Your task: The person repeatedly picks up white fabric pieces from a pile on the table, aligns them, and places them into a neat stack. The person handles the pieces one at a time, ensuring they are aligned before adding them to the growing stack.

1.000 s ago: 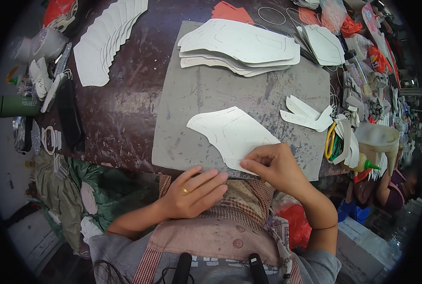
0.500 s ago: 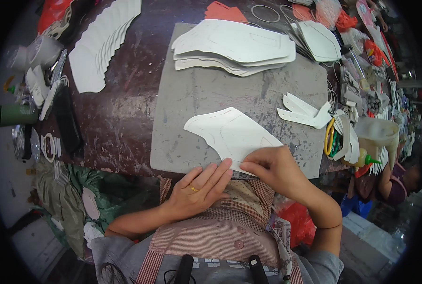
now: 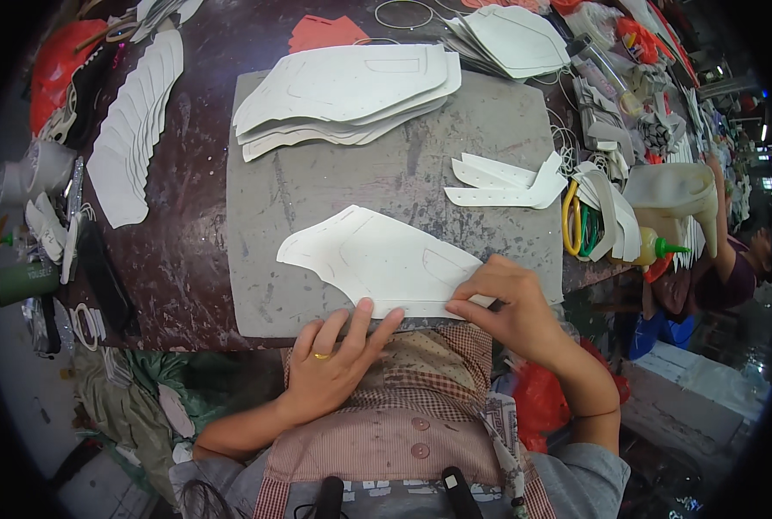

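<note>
Head view, looking down. A white cut piece (image 3: 384, 259), flat and curved like a shoe-upper panel, lies on the grey mat (image 3: 317, 199) near its 6 o'clock edge. The mat sits on a dark worn desk (image 3: 191, 251).

The right hand (image 3: 505, 304) is at the piece's 4 o'clock corner, fingers curled narrow and pinching that edge. The left hand (image 3: 338, 363), with a gold ring, lies loosely spread at the piece's 6 o'clock edge, fingertips (image 3: 365, 306) touching it, holding nothing.

A stack of white panels (image 3: 347, 91) rests at the mat's 12 o'clock side. Small white strips (image 3: 507, 180) lie at 2 o'clock of the piece, well apart. A fanned row of white pieces (image 3: 139, 130) lies on the desk at 10 o'clock. Yellow-handled scissors (image 3: 574, 221) lie just off the mat's 3 o'clock edge.
</note>
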Action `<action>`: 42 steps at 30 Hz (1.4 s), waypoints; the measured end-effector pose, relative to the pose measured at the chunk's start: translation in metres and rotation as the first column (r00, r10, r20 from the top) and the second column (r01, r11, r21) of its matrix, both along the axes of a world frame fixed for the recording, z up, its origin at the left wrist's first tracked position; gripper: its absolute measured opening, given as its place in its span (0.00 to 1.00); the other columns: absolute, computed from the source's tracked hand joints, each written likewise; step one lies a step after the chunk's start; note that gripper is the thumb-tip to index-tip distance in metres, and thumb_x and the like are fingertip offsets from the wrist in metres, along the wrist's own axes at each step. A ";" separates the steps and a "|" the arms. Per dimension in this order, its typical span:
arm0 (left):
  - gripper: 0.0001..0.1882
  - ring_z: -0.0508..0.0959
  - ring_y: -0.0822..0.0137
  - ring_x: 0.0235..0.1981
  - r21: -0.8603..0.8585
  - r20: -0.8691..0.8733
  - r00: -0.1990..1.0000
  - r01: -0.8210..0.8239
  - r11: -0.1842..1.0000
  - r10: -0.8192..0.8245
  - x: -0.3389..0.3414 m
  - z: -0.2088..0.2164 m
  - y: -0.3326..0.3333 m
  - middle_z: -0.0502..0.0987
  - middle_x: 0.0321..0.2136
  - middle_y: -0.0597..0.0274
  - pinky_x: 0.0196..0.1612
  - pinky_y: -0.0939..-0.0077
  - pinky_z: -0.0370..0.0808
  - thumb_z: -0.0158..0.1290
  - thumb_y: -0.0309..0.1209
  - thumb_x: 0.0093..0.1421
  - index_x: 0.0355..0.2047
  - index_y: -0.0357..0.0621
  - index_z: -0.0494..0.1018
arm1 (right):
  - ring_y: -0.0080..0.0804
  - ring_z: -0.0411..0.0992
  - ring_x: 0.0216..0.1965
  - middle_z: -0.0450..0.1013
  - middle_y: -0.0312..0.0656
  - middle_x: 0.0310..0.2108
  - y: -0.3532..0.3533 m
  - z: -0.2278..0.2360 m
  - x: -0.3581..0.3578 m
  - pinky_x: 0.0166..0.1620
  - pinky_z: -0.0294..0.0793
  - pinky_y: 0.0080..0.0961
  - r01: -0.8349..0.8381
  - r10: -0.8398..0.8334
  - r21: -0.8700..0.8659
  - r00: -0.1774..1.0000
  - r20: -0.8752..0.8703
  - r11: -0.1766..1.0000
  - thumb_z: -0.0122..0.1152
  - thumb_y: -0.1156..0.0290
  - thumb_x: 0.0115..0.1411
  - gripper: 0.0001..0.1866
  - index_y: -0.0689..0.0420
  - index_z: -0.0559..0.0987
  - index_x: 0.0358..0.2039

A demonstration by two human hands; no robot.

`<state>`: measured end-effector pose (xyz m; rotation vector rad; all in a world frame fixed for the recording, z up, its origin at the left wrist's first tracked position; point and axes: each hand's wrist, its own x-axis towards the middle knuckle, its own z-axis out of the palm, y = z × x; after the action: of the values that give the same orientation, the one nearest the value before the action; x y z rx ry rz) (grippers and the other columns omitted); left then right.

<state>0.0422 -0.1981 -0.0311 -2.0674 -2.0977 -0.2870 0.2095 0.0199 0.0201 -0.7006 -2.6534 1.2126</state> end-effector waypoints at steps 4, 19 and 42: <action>0.35 0.68 0.64 0.53 0.024 0.022 1.000 -0.002 1.000 0.002 0.001 0.005 0.007 0.70 0.55 0.61 0.54 0.70 0.61 0.58 0.50 0.55 0.62 0.56 0.71 | 0.41 0.73 0.30 0.78 0.39 0.28 0.000 -0.001 0.000 0.33 0.73 0.35 0.003 -0.004 0.025 0.999 0.042 1.000 0.72 0.72 0.50 0.06 0.55 0.83 0.27; 0.28 0.67 0.67 0.60 0.119 0.105 0.979 0.162 0.980 -0.175 0.048 -0.007 0.043 0.72 0.56 0.64 0.62 0.71 0.64 0.51 0.40 0.62 0.64 0.55 0.69 | 0.15 0.68 0.25 0.75 0.35 0.26 0.017 -0.004 0.026 0.27 0.68 0.16 0.379 -0.379 -0.369 0.922 0.076 0.849 0.70 0.76 0.56 0.16 0.61 0.76 0.44; 0.16 0.77 0.57 0.37 0.276 0.291 0.898 0.251 0.928 -0.330 -0.063 0.062 0.101 0.74 0.33 0.60 0.51 0.56 0.74 0.58 0.24 0.57 0.47 0.44 0.80 | 0.42 0.75 0.39 0.76 0.47 0.36 0.056 -0.001 -0.008 0.41 0.74 0.33 0.196 -0.076 0.262 0.910 -0.407 0.945 0.65 0.78 0.57 0.10 0.61 0.81 0.41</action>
<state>-0.0212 -0.0974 0.0314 -2.3101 -1.7893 -0.9416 0.2011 0.0760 0.0189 -0.5183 -2.3322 0.7883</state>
